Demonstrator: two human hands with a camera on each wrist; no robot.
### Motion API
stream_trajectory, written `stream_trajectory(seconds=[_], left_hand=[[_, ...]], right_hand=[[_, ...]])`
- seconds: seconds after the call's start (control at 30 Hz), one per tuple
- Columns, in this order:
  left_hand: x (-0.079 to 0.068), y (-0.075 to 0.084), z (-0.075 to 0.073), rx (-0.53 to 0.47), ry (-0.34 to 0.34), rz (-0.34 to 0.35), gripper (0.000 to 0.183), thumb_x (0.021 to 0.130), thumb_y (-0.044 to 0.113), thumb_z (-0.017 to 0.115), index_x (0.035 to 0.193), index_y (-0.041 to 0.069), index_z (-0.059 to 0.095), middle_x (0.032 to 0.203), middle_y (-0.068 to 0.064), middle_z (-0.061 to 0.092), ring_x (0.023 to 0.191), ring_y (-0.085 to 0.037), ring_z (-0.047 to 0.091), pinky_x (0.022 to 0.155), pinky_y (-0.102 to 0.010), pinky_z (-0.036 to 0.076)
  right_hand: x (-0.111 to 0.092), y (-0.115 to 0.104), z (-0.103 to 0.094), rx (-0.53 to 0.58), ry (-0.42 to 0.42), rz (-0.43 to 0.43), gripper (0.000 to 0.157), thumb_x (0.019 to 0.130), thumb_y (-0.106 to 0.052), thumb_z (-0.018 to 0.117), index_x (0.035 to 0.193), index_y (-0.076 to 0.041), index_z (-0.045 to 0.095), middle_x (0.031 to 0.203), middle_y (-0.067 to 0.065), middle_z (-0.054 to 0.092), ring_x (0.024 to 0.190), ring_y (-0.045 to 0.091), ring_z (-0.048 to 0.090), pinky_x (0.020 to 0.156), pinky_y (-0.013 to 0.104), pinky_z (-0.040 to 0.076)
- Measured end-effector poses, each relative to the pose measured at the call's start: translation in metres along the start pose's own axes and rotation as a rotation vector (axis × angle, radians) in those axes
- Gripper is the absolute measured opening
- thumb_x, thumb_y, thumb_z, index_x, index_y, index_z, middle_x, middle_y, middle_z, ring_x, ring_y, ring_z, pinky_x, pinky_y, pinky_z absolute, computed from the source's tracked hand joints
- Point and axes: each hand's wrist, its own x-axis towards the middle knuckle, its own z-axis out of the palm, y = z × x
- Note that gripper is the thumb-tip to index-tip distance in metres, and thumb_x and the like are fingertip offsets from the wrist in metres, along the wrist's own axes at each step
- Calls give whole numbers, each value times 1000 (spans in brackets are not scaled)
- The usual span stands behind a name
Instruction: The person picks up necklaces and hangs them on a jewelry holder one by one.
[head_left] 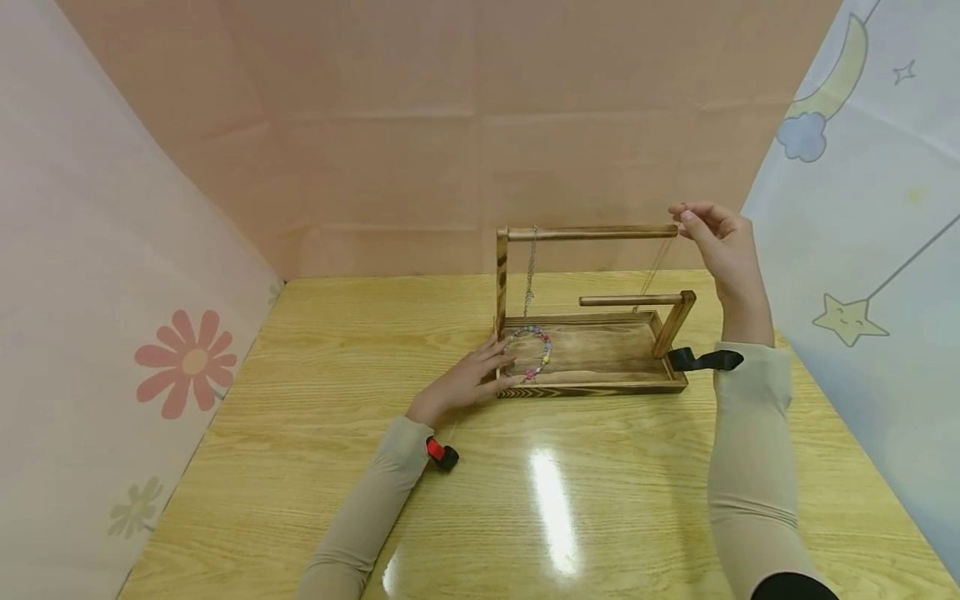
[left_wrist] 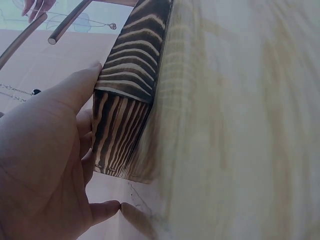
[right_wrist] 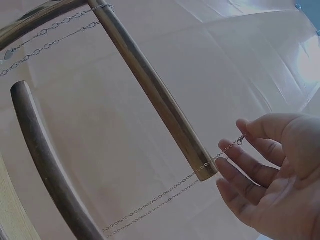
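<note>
A wooden jewelry stand (head_left: 592, 389) with a tray base and two horizontal bars stands on the table. My left hand (head_left: 472, 377) holds its left end, the thumb against the front corner in the left wrist view. Beside those fingers lies a colorful beaded bracelet (head_left: 547, 360). Between right thumb and forefinger, my right hand (head_left: 723, 246) pinches the end of a thin chain necklace (right_wrist: 165, 191), at the tip of the upper bar (right_wrist: 165, 102). Two strands of it hang down behind the lower bar (head_left: 630, 300). A silver chain (head_left: 531, 271) hangs from the upper bar's left part.
The wooden table (head_left: 360, 333) meets a peach cloth backdrop (head_left: 375, 167) behind the stand. Printed cloth walls rise at left (head_left: 82, 275) and right (head_left: 892, 233). A black strap (head_left: 705, 360) sticks out from the right wrist near the stand's right post.
</note>
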Motion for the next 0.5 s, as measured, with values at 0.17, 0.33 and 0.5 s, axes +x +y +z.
stream_trajectory(seconds=[0.17, 0.33, 0.5], left_hand=[[0, -1, 0, 3, -2, -2, 55, 97, 44, 43, 146, 22, 32, 157, 2, 5, 143, -18, -7, 111, -58, 8], [-1, -2, 0, -1, 2, -8, 55, 96, 44, 43, 146, 23, 31, 157, 2, 6, 143, -17, -7, 111, -57, 8], [-2, -3, 0, 0, 7, -6, 56, 96, 44, 44, 146, 22, 32, 157, 2, 6, 144, -20, -5, 111, -59, 8]], right_hand=[[0, 0, 3, -41, -8, 0, 21, 90, -12, 60, 103, 5, 62, 102, -2, 68, 97, 12, 57, 83, 15, 41], [1, 0, 6, -71, -22, 4, 23, 90, -13, 60, 106, 4, 63, 103, -1, 67, 99, 12, 57, 86, 14, 41], [1, 2, 10, -88, -38, -10, 24, 91, -11, 59, 108, 6, 61, 104, 0, 66, 100, 13, 55, 87, 14, 40]])
